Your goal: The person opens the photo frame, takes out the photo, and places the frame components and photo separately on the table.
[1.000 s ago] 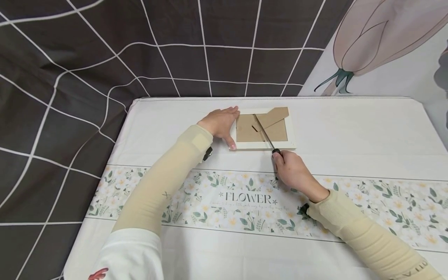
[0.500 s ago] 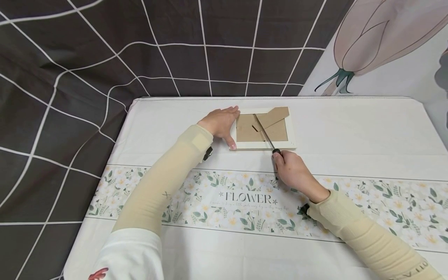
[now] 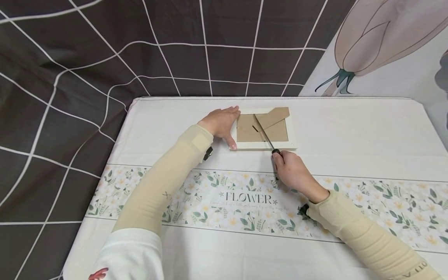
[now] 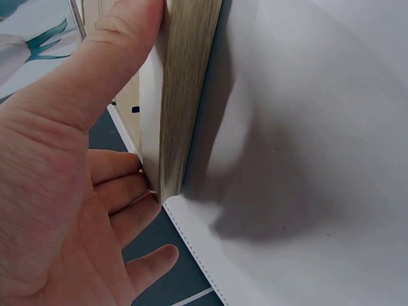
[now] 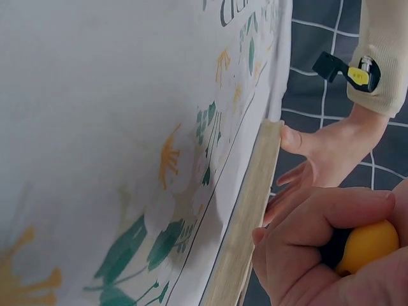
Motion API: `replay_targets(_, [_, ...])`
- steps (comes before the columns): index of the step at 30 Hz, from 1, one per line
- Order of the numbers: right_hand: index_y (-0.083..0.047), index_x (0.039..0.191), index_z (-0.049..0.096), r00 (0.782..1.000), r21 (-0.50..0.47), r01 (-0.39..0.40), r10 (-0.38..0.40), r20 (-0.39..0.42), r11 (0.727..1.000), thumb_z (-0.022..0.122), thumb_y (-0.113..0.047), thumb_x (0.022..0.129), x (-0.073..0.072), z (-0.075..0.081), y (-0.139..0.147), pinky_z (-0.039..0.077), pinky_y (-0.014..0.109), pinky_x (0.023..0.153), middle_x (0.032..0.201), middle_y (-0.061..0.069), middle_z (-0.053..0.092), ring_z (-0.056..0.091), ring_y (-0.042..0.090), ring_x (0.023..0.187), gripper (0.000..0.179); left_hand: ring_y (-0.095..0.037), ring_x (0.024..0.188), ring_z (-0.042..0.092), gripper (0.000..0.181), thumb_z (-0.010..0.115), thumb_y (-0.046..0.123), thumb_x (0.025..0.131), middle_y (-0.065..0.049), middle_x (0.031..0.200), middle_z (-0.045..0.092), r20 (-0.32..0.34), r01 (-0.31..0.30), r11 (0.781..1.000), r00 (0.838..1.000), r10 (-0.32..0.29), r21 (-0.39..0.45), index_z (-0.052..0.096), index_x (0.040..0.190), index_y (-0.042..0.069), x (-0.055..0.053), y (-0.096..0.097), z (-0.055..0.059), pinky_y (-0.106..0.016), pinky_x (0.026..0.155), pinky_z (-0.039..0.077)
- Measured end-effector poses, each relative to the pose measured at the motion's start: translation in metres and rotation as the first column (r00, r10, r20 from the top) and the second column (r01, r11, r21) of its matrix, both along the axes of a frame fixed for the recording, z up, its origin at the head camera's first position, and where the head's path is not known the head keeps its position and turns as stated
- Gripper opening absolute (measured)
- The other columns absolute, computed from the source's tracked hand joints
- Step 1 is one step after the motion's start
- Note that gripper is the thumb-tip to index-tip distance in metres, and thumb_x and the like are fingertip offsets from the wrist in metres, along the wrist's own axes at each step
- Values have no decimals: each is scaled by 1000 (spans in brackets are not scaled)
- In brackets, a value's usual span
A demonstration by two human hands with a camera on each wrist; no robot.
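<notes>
A white picture frame [image 3: 259,146] lies face down, its brown cardboard backing [image 3: 245,132] and folded stand flap [image 3: 276,115] facing up. My left hand [image 3: 220,123] rests across the frame's left end with thumb and fingers spread. In the left wrist view that thumb [image 4: 108,60] presses on the frame's wooden side [image 4: 185,95]. My right hand [image 3: 292,169] grips a screwdriver [image 3: 266,137] with a long metal shaft, which slants over the backing, its tip near the backing's far edge. The handle's yellow end [image 5: 370,247] shows inside the curled fingers in the right wrist view.
A white cloth [image 3: 364,136] with a flower-printed band [image 3: 245,200] covers the table. Behind and to the left hangs dark fabric [image 3: 175,58] with white grid lines. A panel with a large painted flower [image 3: 364,42] stands at the back right.
</notes>
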State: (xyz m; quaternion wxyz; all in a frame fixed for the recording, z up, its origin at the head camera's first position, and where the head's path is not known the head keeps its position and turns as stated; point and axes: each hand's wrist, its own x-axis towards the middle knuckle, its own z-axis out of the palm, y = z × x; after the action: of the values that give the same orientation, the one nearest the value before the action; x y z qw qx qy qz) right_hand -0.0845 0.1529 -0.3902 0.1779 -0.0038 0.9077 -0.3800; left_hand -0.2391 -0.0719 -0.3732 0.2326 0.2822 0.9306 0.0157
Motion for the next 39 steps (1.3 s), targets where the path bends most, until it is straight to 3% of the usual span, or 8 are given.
replay_targets(39, [-4,81,50,1000,11,-6,6,-26,1000,28,-27,112,-2,0,2,40,33,50,64,5,45,44,20,52,44,-24,155,9,135,90,60,59,-13,168,9,5,4,1000,1000,-4,-10,21,159,1,0,-1,1,-46,124,14])
